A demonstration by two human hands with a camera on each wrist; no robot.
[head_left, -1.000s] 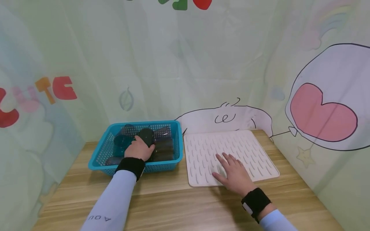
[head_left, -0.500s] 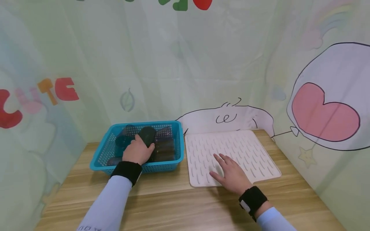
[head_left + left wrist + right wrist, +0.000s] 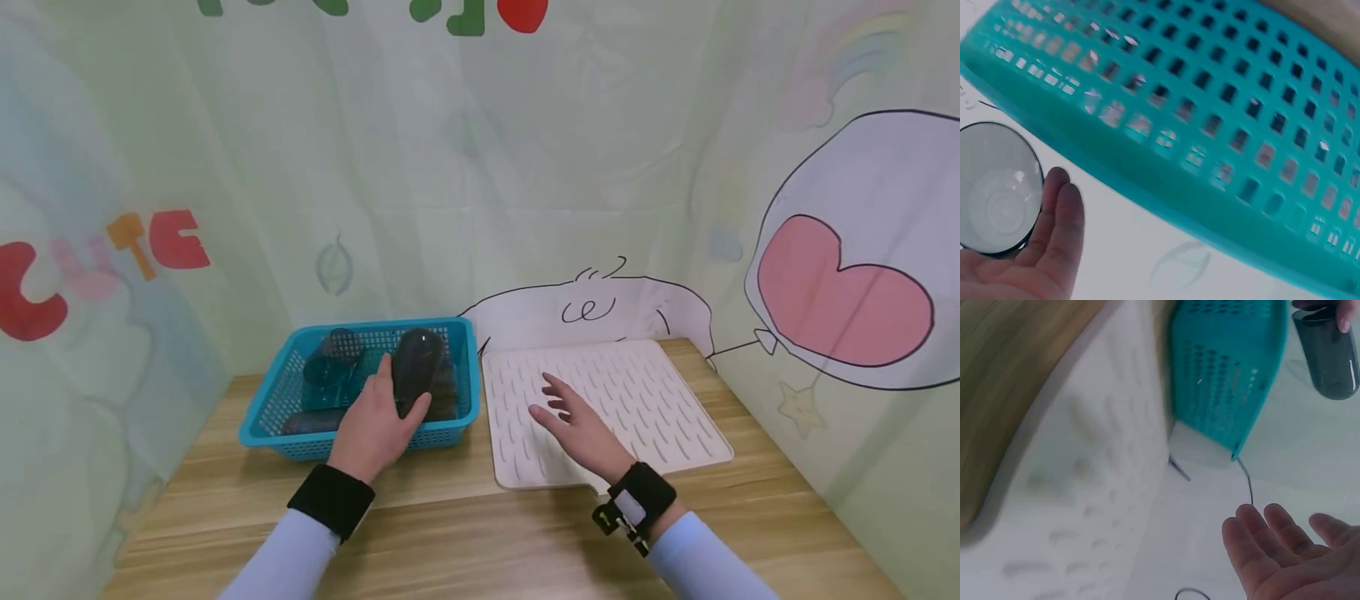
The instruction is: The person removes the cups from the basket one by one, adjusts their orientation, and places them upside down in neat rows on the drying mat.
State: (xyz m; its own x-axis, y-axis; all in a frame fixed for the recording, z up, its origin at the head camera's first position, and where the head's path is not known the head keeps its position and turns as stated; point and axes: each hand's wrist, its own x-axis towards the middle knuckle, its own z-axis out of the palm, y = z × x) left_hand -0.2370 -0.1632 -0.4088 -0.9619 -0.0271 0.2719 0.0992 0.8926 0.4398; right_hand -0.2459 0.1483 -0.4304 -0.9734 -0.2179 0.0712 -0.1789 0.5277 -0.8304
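My left hand [image 3: 378, 429] grips a dark, see-through drinking glass [image 3: 417, 365] and holds it above the blue basket [image 3: 258, 408]. In the left wrist view I look into the round mouth of the glass [image 3: 1000, 187], with fingers curled along its side. The right wrist view shows the glass [image 3: 1330, 359] beyond the basket's rim. Other tinted glasses lie in the basket, among them a bluish glass [image 3: 330, 358]. My right hand [image 3: 581, 429] hovers over the white ridged mat [image 3: 615, 367], its fingers relaxed and holding nothing.
The basket and the mat stand side by side on a wooden table [image 3: 480, 542]. A printed cloth [image 3: 525, 183] hangs behind and at both sides, close to the far edges of basket and mat.
My left hand has lifted the dark glass up from among the others and moved it right. My right hand has shifted slightly left and turned more on its side.
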